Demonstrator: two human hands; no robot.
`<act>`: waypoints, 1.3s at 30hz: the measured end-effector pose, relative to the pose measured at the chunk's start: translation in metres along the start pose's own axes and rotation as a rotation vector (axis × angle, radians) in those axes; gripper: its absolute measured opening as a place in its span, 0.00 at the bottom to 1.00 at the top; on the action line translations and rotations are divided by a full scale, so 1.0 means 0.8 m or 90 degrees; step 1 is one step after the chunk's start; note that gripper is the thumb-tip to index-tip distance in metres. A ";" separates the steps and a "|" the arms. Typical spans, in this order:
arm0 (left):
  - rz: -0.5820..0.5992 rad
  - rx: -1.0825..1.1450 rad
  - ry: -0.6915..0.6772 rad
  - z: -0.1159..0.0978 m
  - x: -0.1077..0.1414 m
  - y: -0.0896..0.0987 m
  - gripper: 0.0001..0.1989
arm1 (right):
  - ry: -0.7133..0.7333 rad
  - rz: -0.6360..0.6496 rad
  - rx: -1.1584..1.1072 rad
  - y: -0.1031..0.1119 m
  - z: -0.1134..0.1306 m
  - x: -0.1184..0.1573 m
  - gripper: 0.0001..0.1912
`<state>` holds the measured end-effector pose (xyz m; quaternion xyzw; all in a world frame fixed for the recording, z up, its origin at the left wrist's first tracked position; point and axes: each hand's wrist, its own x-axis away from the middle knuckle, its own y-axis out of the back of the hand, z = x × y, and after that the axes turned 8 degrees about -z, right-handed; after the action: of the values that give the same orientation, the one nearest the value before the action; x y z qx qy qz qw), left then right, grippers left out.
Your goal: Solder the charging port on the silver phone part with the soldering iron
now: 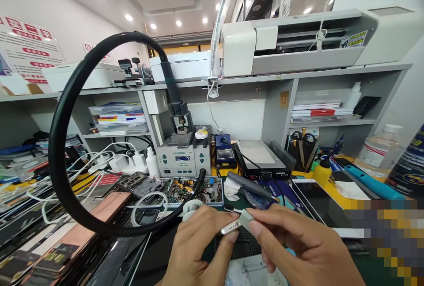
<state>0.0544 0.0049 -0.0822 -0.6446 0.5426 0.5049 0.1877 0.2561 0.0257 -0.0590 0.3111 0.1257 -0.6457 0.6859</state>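
Note:
My left hand (pixel 202 244) is closed, with thumb and forefinger pinching a small silver rounded piece with a row of small holes (pixel 231 227). Against its right end is a small pale grey flat piece (pixel 245 219), pinched in the fingertips of my right hand (pixel 298 244). The two pieces touch or overlap; I cannot tell if they are joined. Just behind them shows a thin white strip with a black end (pixel 232 208). A spool (pixel 192 207) stands behind my left hand. A patterned pale sheet (pixel 255 270) lies below both hands.
A hot air station (pixel 183 161) stands at the back, its thick black hose (pixel 62 144) looping over the left side. A tray of circuit boards (pixel 175 191) sits before it. A soldering iron (pixel 251 185), phone (pixel 318 200) and yellow bottle (pixel 321 171) lie or stand right.

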 end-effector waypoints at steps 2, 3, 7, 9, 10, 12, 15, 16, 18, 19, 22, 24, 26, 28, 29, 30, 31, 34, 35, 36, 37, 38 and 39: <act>0.001 -0.001 0.005 -0.001 -0.001 0.000 0.18 | -0.005 -0.011 -0.012 -0.001 0.000 0.000 0.10; 0.000 -0.002 0.008 -0.002 -0.001 0.000 0.18 | -0.012 -0.012 -0.019 -0.002 0.000 0.000 0.10; -0.008 -0.001 0.003 -0.003 0.000 -0.001 0.20 | -0.044 -0.009 -0.029 -0.004 0.000 0.002 0.10; -0.008 -0.001 0.000 -0.003 0.001 -0.002 0.20 | -0.051 -0.012 -0.034 -0.004 0.001 0.002 0.10; -0.008 0.000 -0.001 -0.003 0.001 -0.002 0.20 | -0.055 -0.012 -0.038 -0.005 0.002 0.002 0.10; -0.008 0.001 0.000 -0.002 0.001 -0.003 0.20 | -0.061 -0.014 -0.046 -0.006 0.004 0.001 0.09; -0.003 -0.001 -0.001 -0.001 0.001 -0.003 0.19 | -0.072 -0.034 -0.043 -0.009 0.006 -0.001 0.09; 0.000 -0.005 -0.005 -0.001 0.002 -0.003 0.19 | -0.075 -0.036 -0.042 -0.010 0.007 0.000 0.09; 0.001 -0.017 -0.019 -0.001 0.002 -0.004 0.18 | -0.074 -0.033 -0.040 -0.012 0.007 0.001 0.09; 0.002 -0.022 -0.024 -0.002 0.002 -0.004 0.18 | -0.073 -0.034 -0.040 -0.012 0.007 0.002 0.09; -0.003 -0.026 -0.028 -0.003 0.002 -0.005 0.18 | -0.059 -0.032 -0.042 -0.010 0.005 0.003 0.10; -0.005 -0.019 -0.023 -0.003 0.002 -0.005 0.19 | -0.051 -0.027 -0.029 -0.006 0.003 0.002 0.10; -0.006 -0.008 -0.017 -0.003 0.001 -0.005 0.19 | -0.043 -0.021 -0.011 -0.003 0.002 0.000 0.10; -0.005 -0.002 -0.012 -0.003 0.001 -0.004 0.20 | -0.040 -0.020 -0.003 -0.002 0.001 -0.001 0.10; -0.007 -0.003 -0.011 -0.003 0.001 -0.004 0.20 | -0.038 -0.020 -0.004 -0.002 0.001 -0.001 0.10; -0.008 -0.005 -0.011 -0.003 0.001 -0.004 0.20 | -0.034 -0.024 -0.006 -0.003 0.001 -0.001 0.10; -0.009 -0.007 -0.012 -0.003 0.001 -0.004 0.20 | -0.031 -0.027 -0.008 -0.005 0.001 0.000 0.09; -0.010 -0.006 -0.013 -0.003 0.001 -0.005 0.20 | -0.008 -0.040 -0.017 -0.009 0.002 0.003 0.09; -0.010 -0.005 -0.014 -0.003 0.002 -0.005 0.20 | 0.003 -0.046 -0.018 -0.009 0.002 0.003 0.09; -0.009 -0.004 -0.013 -0.003 0.002 -0.005 0.20 | 0.014 -0.051 -0.019 -0.010 0.002 0.003 0.09; -0.009 -0.004 -0.013 -0.003 0.002 -0.005 0.20 | 0.019 -0.056 -0.019 -0.010 0.003 0.003 0.09; -0.009 -0.003 -0.013 -0.003 0.002 -0.004 0.20 | 0.017 -0.060 -0.017 -0.010 0.003 0.002 0.09; -0.009 -0.002 -0.012 -0.003 0.002 -0.004 0.20 | 0.010 -0.059 -0.016 -0.009 0.003 0.002 0.09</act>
<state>0.0582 0.0032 -0.0839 -0.6441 0.5354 0.5103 0.1951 0.2484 0.0232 -0.0597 0.3017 0.1537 -0.6728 0.6578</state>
